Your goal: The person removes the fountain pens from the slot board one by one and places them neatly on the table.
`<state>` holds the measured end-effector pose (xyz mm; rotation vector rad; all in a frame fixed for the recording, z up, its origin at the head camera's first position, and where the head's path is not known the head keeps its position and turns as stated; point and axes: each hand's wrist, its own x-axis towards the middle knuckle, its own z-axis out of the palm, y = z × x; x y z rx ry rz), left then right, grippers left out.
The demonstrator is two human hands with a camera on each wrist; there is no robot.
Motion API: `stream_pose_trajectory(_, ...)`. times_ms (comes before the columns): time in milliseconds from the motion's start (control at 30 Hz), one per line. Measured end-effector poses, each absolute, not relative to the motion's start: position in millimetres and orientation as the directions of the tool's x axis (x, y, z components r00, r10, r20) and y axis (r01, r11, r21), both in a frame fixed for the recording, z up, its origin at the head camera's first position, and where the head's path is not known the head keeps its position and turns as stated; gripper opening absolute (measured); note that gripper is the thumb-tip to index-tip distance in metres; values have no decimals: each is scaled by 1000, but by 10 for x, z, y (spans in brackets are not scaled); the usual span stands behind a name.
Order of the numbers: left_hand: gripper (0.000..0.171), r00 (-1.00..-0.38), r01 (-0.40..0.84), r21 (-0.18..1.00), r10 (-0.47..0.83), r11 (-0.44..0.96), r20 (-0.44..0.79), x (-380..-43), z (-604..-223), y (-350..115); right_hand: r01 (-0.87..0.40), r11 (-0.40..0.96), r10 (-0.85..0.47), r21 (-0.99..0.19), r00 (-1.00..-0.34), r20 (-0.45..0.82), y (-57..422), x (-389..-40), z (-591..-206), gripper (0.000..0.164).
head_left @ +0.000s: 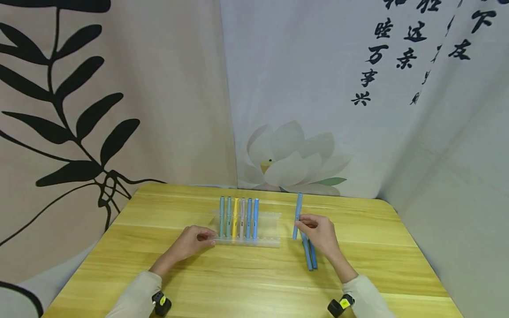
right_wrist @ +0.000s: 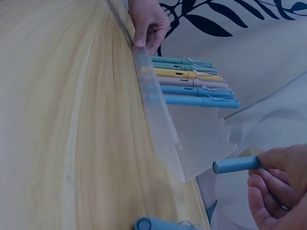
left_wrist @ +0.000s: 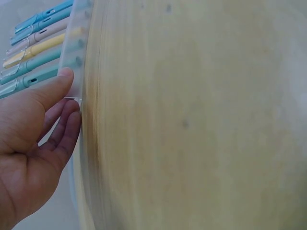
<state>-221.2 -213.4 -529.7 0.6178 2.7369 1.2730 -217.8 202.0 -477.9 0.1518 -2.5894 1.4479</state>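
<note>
A clear plastic pen stand (head_left: 267, 242) holds a row of several capped pens, side by side at its left and middle: green pens (head_left: 222, 216), a yellow pen (head_left: 235, 218), a pinkish-grey pen (head_left: 242, 218) and blue pens (head_left: 256, 219). My left hand (head_left: 195, 240) pinches the stand's near left corner, thumb on the front lip in the left wrist view. Right of the stand, my right hand (head_left: 321, 232) grips a blue pen (head_left: 298, 212) between thumb and fingers, nearly upright. Its lower end juts out from the fingertips in the right wrist view.
Two more blue pens (head_left: 307, 256) lie close together on the wooden table (head_left: 238, 282), below my right hand. The stand's right part shows bare notches (right_wrist: 230, 134). Behind the table's far edge hangs a printed curtain (head_left: 179, 110).
</note>
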Motion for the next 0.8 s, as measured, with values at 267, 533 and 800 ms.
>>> stream_pose_trajectory(267,21,-917,333,744,382,579,112,-2203,-5288,-2130,-148,559,10,-816,-983,185,2191,-2137,-4793,27)
stream_pose_trajectory(533,21,-915,341,742,383,576,124,-2211,-5290,-2141,-132,584,27,-801,-983,182,2335,-2111,-4816,26)
stream_pose_trajectory(800,21,-916,340,741,381,579,123,-2222,-5301,-2135,-92,625,54,-775,-986,161,2466,-2054,-4837,28)
